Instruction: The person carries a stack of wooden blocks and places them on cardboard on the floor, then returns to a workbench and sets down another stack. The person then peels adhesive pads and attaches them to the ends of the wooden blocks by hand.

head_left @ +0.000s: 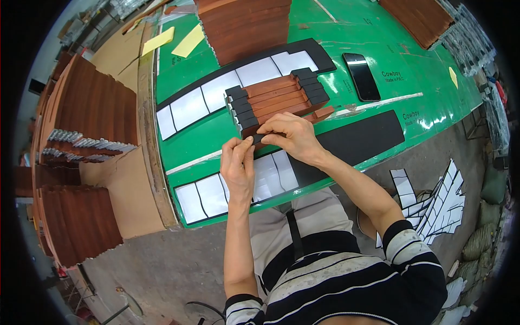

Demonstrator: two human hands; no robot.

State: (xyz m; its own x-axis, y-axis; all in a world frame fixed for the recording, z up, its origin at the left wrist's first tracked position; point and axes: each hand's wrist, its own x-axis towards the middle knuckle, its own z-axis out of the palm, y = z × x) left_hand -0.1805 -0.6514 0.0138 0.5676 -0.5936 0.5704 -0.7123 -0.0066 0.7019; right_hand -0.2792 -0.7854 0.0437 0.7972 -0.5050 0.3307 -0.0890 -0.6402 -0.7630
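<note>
My left hand point(237, 165) and my right hand point(295, 136) meet over the near edge of the green table, fingers closed. Between their fingertips is a small black pad point(258, 139), partly covered by the fingers. Just beyond them sits a row of reddish-brown wooden pieces point(276, 97) with black pads on both ends. Beneath my hands lies a black sheet point(352, 142), with white backing squares point(276, 176) on its left part. A second black strip point(319, 54) with white squares lies farther back.
Tall stacks of brown boards stand at the back point(244, 27) and on the left point(92, 103). A phone point(361, 78) lies to the right on the green table point(428, 116). Yellow paper slips point(189, 40) are at the back left. Black-edged white scraps point(433, 206) lie on the floor.
</note>
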